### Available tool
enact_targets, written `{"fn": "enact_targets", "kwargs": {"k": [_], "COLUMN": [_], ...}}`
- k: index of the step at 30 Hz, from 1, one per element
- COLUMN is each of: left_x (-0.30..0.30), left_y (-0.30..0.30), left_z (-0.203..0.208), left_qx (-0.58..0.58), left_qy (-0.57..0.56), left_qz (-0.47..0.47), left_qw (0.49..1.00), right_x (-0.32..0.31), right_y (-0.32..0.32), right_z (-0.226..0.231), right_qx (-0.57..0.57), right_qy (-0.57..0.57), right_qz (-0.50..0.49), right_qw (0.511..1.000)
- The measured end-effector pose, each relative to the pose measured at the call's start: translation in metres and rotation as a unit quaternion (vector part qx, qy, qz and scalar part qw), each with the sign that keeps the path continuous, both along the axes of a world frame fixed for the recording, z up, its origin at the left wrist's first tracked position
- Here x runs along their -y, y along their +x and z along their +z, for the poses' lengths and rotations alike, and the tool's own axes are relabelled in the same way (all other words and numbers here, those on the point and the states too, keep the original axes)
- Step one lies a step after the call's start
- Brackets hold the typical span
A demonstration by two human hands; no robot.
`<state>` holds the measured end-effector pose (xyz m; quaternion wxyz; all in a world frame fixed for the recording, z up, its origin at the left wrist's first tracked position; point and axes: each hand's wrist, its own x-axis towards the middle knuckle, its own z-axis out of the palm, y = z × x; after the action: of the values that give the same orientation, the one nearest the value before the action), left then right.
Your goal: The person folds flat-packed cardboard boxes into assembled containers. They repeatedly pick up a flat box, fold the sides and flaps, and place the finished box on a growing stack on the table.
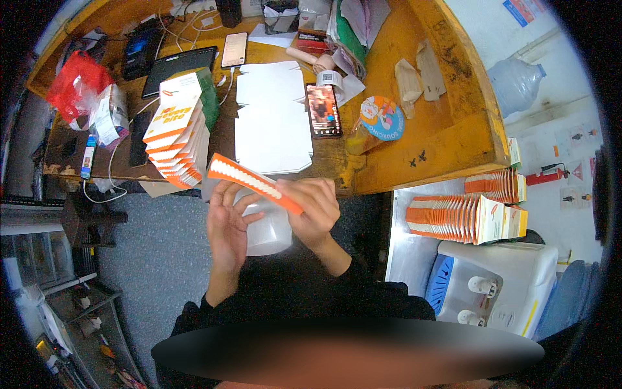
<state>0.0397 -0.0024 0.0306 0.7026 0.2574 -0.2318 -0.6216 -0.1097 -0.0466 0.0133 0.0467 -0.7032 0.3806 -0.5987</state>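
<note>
An orange-and-white folded paper carton point(256, 183) with a scalloped edge slants above my lap. My right hand point(315, 211) is closed round its lower right end. My left hand point(228, 223) is below the carton's left part, palm turned up and fingers apart. Its fingertips come up to the carton's edge; whether they touch it cannot be told. Under the hands is a translucent white plastic container point(269, 235), partly hidden. Straight ahead on the desk lies a stack of white die-cut card sheets point(272, 120). Left of it leans a pile of printed folded cartons point(178, 133).
A phone point(323, 110) lies right of the card stack, another phone point(234, 50) beyond it. A red plastic bag point(79, 83) sits far left. To the right, carton rows point(444, 217) stand beside a white water dispenser point(505, 285). The wooden desk point(447, 129) has a raised right side.
</note>
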Motion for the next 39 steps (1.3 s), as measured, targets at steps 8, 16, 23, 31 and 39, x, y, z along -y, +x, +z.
{"fn": "enact_targets", "kwargs": {"k": [8,16,23,31,39], "left_x": [0.001,0.022,0.075,0.209,0.235], "left_y": [-0.027,-0.028,-0.036,-0.052,-0.055], "left_z": [-0.005,0.000,0.019,-0.050,-0.133], "left_qx": [0.227,0.341,0.400,0.340,0.344], "left_qy": [0.148,0.147,0.082,-0.019,0.012], "left_qz": [0.000,0.079,0.192,0.300,0.255], "left_qw": [0.963,0.925,0.893,0.891,0.903], "right_x": [0.000,0.018,0.081,0.132,0.133], "right_y": [-0.003,-0.031,-0.045,-0.045,-0.049], "right_z": [-0.025,-0.049,-0.096,-0.128,-0.133], "right_qx": [-0.103,-0.049,-0.022,-0.058,-0.059], "right_qy": [0.089,0.106,0.206,0.221,0.280], "right_qz": [0.018,0.034,-0.092,-0.170,-0.169], "right_qw": [0.990,0.993,0.974,0.959,0.943]}}
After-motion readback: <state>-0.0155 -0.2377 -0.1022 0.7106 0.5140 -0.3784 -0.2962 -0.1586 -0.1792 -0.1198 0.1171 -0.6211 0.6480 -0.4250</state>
